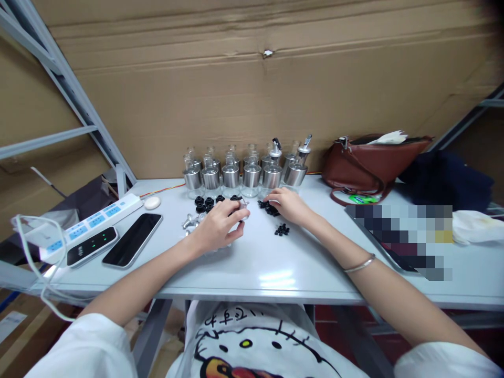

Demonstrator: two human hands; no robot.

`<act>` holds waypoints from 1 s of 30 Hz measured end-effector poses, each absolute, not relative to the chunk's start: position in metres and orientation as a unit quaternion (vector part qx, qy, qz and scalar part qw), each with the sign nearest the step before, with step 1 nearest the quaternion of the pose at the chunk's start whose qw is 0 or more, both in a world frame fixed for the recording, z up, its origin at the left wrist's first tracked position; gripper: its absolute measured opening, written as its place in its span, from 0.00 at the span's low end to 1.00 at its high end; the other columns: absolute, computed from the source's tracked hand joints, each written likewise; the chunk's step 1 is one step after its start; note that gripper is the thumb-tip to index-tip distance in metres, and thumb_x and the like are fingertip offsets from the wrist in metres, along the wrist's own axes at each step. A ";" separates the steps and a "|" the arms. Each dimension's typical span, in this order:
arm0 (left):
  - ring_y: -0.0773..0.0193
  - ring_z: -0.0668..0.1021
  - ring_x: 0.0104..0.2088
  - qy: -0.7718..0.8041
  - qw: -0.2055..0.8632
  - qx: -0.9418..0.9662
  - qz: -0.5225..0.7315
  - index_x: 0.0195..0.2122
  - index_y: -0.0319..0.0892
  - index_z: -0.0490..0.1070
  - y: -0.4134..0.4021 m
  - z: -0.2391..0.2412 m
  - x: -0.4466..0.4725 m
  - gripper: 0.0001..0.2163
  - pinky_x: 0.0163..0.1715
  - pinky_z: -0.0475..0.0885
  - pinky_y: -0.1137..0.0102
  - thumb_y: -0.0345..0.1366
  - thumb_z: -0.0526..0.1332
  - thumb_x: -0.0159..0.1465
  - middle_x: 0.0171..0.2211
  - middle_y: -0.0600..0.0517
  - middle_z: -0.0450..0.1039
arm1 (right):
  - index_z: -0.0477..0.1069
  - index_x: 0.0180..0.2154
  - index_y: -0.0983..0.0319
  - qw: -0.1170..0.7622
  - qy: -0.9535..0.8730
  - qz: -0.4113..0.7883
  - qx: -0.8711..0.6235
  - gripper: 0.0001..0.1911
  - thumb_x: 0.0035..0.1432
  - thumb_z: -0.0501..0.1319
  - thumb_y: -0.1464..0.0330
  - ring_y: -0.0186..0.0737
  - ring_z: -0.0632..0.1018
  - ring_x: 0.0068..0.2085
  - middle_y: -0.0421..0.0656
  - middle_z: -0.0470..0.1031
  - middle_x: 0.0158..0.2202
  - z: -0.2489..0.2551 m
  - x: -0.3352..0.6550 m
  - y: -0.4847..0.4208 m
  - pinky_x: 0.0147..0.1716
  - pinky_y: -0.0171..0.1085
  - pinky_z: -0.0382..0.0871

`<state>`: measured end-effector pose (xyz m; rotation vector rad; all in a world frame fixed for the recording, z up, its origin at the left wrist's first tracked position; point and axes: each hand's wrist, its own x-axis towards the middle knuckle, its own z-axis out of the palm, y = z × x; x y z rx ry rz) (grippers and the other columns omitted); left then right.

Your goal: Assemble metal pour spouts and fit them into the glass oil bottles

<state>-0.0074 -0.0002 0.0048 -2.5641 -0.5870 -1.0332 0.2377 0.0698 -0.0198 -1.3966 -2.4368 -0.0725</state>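
My left hand (222, 226) is closed, thumb and fingers pinching a small shiny metal pourer spout (244, 203). Under and beside it lie several silvery pourer parts (189, 220), with round black stoppers (199, 201) just behind. My right hand (289, 205) has its fingertips bent together at a heap of small black parts (271, 209); what they pinch, if anything, is hidden. Nearer me is a smaller cluster of black caps (282, 229). Behind both hands stand two rows of glass bottles with metal sleeves (231, 176). Two of them carry pourers, one being a metal pourer (305, 144).
At left are a power strip (94, 223), a black device with green lights (92, 245), a phone (133, 240) and a white round case (153, 202). On the right sit a brown handbag (370, 163), dark cloth (452, 178) and white tissue (478, 226). Cardboard (252, 94) walls the back.
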 end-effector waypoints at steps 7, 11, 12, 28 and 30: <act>0.60 0.70 0.37 -0.211 0.182 -0.894 -0.350 0.42 0.41 0.60 0.000 0.004 -0.009 0.13 0.36 0.67 0.67 0.23 0.53 0.57 0.38 0.46 0.68 | 0.75 0.34 0.62 0.220 -0.848 0.002 -0.483 0.08 0.58 0.57 0.72 0.47 0.74 0.42 0.48 0.76 0.39 -0.019 0.236 0.069 0.42 0.43 0.65; 0.59 0.70 0.35 -0.231 0.174 -0.888 -0.357 0.38 0.41 0.59 -0.001 0.006 -0.009 0.12 0.33 0.63 0.66 0.22 0.50 0.53 0.35 0.47 0.68 | 0.72 0.33 0.63 0.341 -0.812 0.093 -0.464 0.07 0.57 0.55 0.70 0.43 0.72 0.39 0.47 0.73 0.35 -0.007 0.233 0.063 0.41 0.41 0.65; 0.60 0.69 0.34 -0.236 0.168 -0.886 -0.362 0.37 0.41 0.58 -0.002 0.006 -0.009 0.11 0.32 0.63 0.66 0.23 0.51 0.53 0.34 0.47 0.68 | 0.71 0.32 0.63 0.361 -0.803 0.151 -0.450 0.07 0.57 0.56 0.69 0.42 0.72 0.38 0.46 0.72 0.34 -0.003 0.231 0.059 0.39 0.40 0.65; 0.66 0.67 0.25 -0.236 0.149 -0.894 -0.349 0.38 0.41 0.57 -0.001 0.002 -0.007 0.11 0.28 0.63 0.72 0.45 0.50 0.68 0.27 0.54 0.66 | 0.70 0.31 0.63 0.294 -0.645 0.656 -0.260 0.11 0.48 0.64 0.62 0.33 0.66 0.31 0.41 0.66 0.30 0.013 0.205 0.020 0.33 0.36 0.61; 0.66 0.67 0.26 -0.222 0.133 -0.904 -0.340 0.41 0.41 0.56 -0.001 0.001 -0.006 0.09 0.28 0.64 0.72 0.42 0.50 0.68 0.27 0.54 0.66 | 0.70 0.32 0.63 0.288 -0.652 0.649 -0.266 0.11 0.49 0.64 0.62 0.33 0.66 0.30 0.41 0.67 0.30 0.012 0.205 0.021 0.33 0.36 0.61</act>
